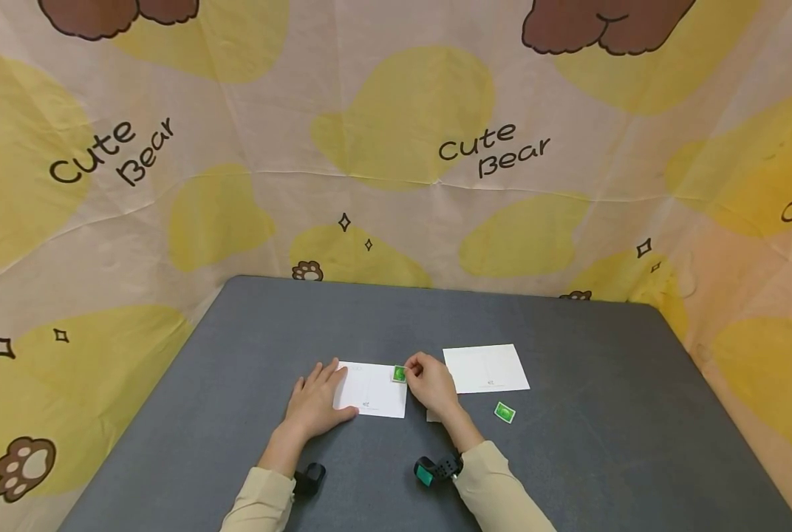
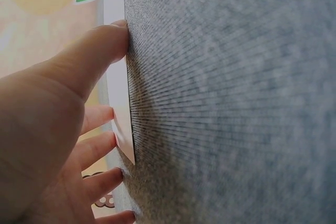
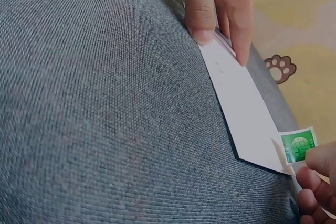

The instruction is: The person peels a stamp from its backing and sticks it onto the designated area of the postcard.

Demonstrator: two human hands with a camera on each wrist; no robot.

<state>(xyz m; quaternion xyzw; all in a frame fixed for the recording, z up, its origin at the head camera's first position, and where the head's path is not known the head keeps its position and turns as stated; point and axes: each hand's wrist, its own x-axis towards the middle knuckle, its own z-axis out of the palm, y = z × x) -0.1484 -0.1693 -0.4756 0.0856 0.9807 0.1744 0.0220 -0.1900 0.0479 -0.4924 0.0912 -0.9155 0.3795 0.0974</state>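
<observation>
A white postcard (image 1: 377,395) with a faint line down its middle lies on the grey table before me. My left hand (image 1: 318,403) rests at its left end, fingers spread and thumb on the near edge, holding it down. Between thumb and fingertips my right hand (image 1: 434,384) pinches a green stamp (image 1: 399,374) at the card's far right corner. In the right wrist view this stamp (image 3: 299,146) stands tilted up over the corner, with a globe-like picture on it. The left wrist view shows the left thumb (image 2: 100,48) along the card's edge.
A second white postcard (image 1: 485,368) lies to the right, beyond my right wrist. Nearer me is another green stamp (image 1: 504,412). A small pale paper corner (image 1: 433,417) peeks out beneath the right hand. A patterned cloth (image 1: 396,148) hangs behind the table (image 1: 602,443).
</observation>
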